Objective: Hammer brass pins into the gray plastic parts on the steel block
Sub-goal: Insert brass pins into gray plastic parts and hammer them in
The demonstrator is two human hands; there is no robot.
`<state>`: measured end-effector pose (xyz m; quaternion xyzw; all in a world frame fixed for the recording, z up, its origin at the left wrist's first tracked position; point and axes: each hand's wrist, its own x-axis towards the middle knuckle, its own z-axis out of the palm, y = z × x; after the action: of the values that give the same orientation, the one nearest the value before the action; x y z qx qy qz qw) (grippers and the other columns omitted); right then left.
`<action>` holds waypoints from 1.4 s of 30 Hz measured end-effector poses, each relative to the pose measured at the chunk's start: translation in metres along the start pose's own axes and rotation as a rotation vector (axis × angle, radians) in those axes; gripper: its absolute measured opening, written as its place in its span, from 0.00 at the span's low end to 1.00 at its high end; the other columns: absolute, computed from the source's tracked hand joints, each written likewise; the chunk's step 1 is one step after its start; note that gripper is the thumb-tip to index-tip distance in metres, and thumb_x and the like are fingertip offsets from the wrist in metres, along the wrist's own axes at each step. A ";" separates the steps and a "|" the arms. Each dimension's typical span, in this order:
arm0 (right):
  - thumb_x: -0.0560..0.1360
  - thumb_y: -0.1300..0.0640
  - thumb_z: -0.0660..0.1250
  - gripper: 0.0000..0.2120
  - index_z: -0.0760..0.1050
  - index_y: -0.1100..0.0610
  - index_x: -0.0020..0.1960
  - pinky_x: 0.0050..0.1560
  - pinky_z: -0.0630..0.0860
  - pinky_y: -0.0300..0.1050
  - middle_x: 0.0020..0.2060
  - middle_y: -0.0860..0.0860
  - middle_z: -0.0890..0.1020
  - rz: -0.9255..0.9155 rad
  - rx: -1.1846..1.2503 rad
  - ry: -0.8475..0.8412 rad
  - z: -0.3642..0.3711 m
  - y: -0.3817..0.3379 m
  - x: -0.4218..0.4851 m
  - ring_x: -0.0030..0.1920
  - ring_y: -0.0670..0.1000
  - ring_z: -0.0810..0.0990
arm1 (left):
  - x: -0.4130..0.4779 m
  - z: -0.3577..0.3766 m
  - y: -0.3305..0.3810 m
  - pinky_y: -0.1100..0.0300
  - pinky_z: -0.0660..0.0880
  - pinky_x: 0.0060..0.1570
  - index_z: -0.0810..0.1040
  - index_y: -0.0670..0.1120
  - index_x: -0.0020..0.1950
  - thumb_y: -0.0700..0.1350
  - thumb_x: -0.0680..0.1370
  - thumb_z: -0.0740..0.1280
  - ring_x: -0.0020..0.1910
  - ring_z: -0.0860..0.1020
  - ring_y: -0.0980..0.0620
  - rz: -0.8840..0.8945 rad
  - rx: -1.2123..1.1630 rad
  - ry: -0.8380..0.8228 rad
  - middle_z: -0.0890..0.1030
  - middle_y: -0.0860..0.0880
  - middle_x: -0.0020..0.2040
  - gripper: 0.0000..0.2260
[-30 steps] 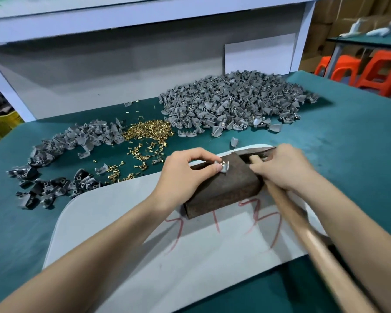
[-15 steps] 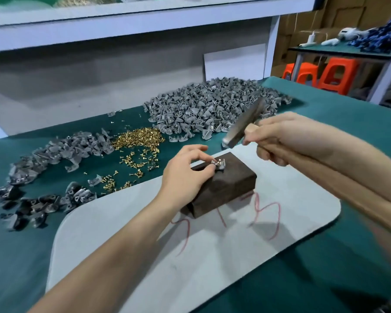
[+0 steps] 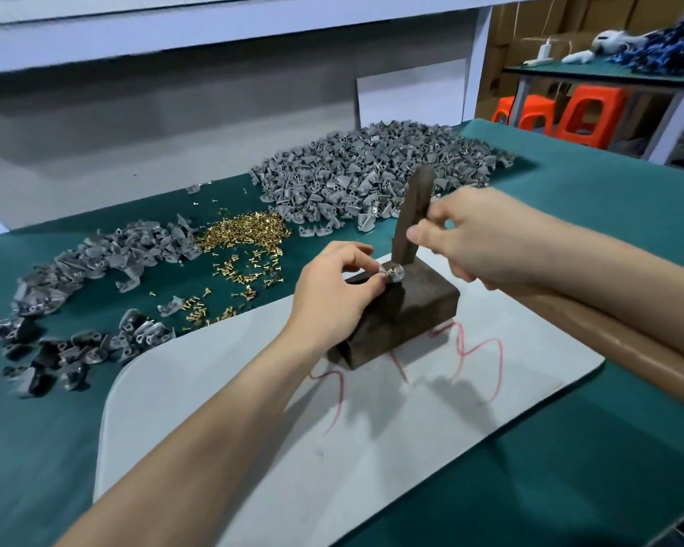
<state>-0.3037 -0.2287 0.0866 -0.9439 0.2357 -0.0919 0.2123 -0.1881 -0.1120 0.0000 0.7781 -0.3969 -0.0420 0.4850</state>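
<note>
A dark steel block (image 3: pixel 415 309) sits on a pale grey mat (image 3: pixel 293 436). My left hand (image 3: pixel 332 294) pinches a small gray plastic part (image 3: pixel 392 271) with a brass pin in it on the block's top far edge. My right hand (image 3: pixel 486 234) grips a hammer (image 3: pixel 413 215) close under its head; the dark head stands nearly upright, its lower face down by the part. The wooden handle (image 3: pixel 624 361) runs back along my right forearm.
A large heap of gray parts (image 3: pixel 372 175) lies at the back of the green table. Loose brass pins (image 3: pixel 245 234) lie left of centre. More gray parts (image 3: pixel 95 262) and darker ones (image 3: pixel 56 357) lie at the left. Orange stools (image 3: pixel 581 112) stand beyond the table's right edge.
The hammer rose from lying on the block, then swung down; its head now stands upright with its face at the part. My left hand has kept hold of the part.
</note>
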 end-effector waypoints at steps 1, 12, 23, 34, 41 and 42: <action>0.79 0.48 0.60 0.17 0.71 0.58 0.36 0.18 0.65 0.35 0.22 0.51 0.76 -0.007 0.018 0.039 -0.004 0.000 0.001 0.14 0.45 0.69 | 0.000 0.000 0.000 0.61 0.70 0.54 0.79 0.49 0.38 0.41 0.72 0.74 0.52 0.78 0.54 -0.003 -0.006 -0.005 0.79 0.54 0.52 0.06; 0.78 0.48 0.61 0.17 0.70 0.57 0.34 0.19 0.64 0.31 0.17 0.48 0.73 -0.013 -0.009 0.007 0.003 0.001 0.002 0.16 0.40 0.71 | 0.000 0.001 0.002 0.59 0.73 0.54 0.78 0.51 0.35 0.40 0.71 0.74 0.49 0.79 0.54 -0.019 -0.021 0.021 0.80 0.54 0.47 0.09; 0.78 0.48 0.62 0.19 0.70 0.56 0.32 0.23 0.67 0.38 0.22 0.50 0.75 -0.045 -0.044 0.055 0.000 0.001 0.007 0.17 0.41 0.71 | -0.001 -0.001 0.004 0.60 0.74 0.53 0.78 0.49 0.36 0.39 0.72 0.73 0.47 0.79 0.54 -0.028 -0.024 -0.009 0.80 0.53 0.48 0.08; 0.77 0.48 0.62 0.16 0.70 0.55 0.34 0.26 0.64 0.40 0.25 0.49 0.72 -0.035 -0.090 0.024 0.006 -0.002 0.006 0.25 0.46 0.70 | -0.001 0.000 0.005 0.65 0.73 0.50 0.79 0.47 0.37 0.38 0.72 0.73 0.45 0.78 0.55 -0.048 -0.028 -0.018 0.80 0.54 0.47 0.06; 0.77 0.49 0.61 0.17 0.70 0.55 0.33 0.26 0.63 0.40 0.25 0.50 0.74 -0.052 -0.067 0.051 -0.001 -0.003 0.003 0.25 0.47 0.71 | -0.001 0.000 0.003 0.59 0.74 0.53 0.76 0.53 0.33 0.39 0.72 0.73 0.46 0.79 0.53 -0.047 -0.032 -0.002 0.81 0.52 0.48 0.13; 0.77 0.49 0.61 0.17 0.70 0.56 0.32 0.26 0.63 0.40 0.24 0.50 0.73 -0.053 -0.066 0.051 -0.001 -0.002 0.003 0.25 0.47 0.71 | -0.001 0.000 0.003 0.59 0.74 0.54 0.76 0.54 0.33 0.39 0.72 0.73 0.46 0.79 0.53 -0.048 -0.042 -0.002 0.81 0.53 0.47 0.13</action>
<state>-0.3001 -0.2285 0.0883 -0.9536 0.2187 -0.1139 0.1726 -0.1909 -0.1118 0.0021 0.7771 -0.3774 -0.0627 0.4997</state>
